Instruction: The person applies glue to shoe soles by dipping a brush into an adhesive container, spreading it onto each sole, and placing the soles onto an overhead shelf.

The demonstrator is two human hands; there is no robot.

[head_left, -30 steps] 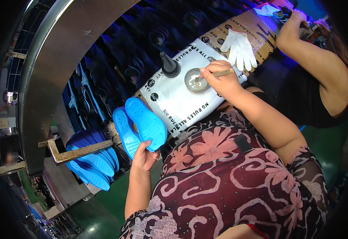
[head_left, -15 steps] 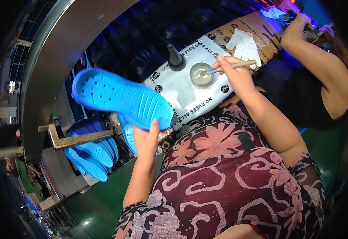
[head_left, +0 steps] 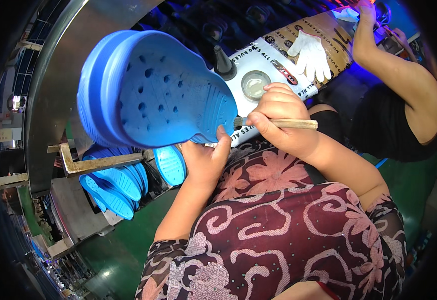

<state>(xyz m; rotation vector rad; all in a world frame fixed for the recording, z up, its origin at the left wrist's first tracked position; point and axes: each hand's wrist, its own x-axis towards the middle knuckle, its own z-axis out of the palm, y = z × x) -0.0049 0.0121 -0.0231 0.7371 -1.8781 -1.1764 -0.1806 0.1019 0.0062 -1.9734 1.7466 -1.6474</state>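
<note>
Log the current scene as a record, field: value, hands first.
left hand: grips blue sole by its narrower end
right hand: holds wooden-handled brush
bristles: at the sole's edge, contact unclear
on white covering: round dish, black cone-topped bottle
beyond: white glove, mostly on brown printed covering
left side: more blue soles
upper right: another person's arm

A single wide fisheye view from the person's head looks steeply down and forward, over the sheer dark-red blouse with pink flowers (head_left: 278, 225) close below. A bright blue moulded clog with holes (head_left: 193, 105) looms nearest the lens. Beyond, a tabletop covered in white printed film (head_left: 306, 89) recedes toward the upper right; green floor (head_left: 123, 252) lies farther down. Straight edges bow near the black rim.
</note>
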